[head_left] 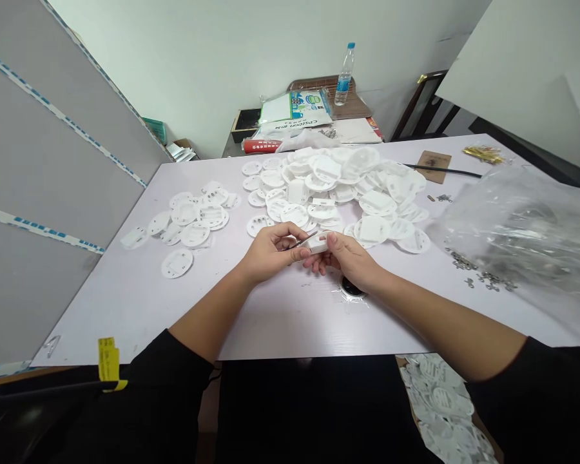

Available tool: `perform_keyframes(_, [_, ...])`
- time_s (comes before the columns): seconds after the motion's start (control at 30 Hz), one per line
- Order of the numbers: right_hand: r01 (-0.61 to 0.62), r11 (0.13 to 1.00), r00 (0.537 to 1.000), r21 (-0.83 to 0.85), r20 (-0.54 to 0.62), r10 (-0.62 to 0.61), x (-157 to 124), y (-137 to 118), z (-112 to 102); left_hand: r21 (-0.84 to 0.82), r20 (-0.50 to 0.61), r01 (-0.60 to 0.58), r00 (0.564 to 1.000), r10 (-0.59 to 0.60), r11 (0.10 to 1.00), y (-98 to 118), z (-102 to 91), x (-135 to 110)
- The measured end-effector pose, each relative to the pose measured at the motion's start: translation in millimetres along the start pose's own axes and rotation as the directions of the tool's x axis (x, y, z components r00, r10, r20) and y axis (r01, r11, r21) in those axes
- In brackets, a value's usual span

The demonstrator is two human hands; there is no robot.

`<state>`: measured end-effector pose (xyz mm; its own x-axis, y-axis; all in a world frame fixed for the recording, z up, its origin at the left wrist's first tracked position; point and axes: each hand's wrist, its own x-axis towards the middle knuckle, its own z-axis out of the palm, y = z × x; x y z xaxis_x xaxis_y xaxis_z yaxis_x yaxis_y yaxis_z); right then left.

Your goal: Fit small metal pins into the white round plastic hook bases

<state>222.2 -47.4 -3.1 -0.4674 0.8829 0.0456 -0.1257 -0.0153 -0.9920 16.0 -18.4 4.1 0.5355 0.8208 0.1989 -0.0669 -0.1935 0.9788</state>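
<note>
Head cam: L hand (269, 252) w/ metal pc (303, 241), R hand (348, 259) w/ white mount (319, 244).

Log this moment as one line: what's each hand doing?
left hand: pinches metal piece | right hand: holds white plastic piece | beside: white discs

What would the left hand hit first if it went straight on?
Probably the small white plastic piece held in the right hand; the left hand, pinching a thin metal strip, points at it and nearly touches, though depth is unclear.
</note>
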Motion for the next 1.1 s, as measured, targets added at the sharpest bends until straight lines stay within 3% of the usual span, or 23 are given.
perform_keyframes(0.23, [0.040, 0.989, 0.998, -0.141, -0.047, -0.047, -3, 5, -5, 0.032, -0.027, -0.051, 0.998, 0.052, 0.998, 6, 1.5, 1])
perform_keyframes(0.47, [0.028, 0.987, 0.998, -0.159, -0.049, -0.036, -4, 6, -4, 0.059, -0.047, -0.086, 0.995, 0.088, 0.995, 5, -2.4, 0])
perform_keyframes(0.73, [0.002, 0.979, 0.993, -0.206, -0.112, -0.026, -3, 9, -4, 0.188, -0.071, -0.194, 0.975, 0.211, 0.963, 7, 2.5, -2])
perform_keyframes(0.87, [0.016, 0.983, 0.984, -0.185, -0.171, -0.049, -3, 10, 0, 0.333, -0.119, -0.279, 0.935, 0.334, 0.901, 8, 7.6, -2])
perform_keyframes(1.1, [0.013, 0.980, 0.978, -0.198, -0.204, -0.054, -3, 8, 5, 0.589, -0.123, -0.419, 0.799, 0.589, 0.691, 7, 12.3, -1])
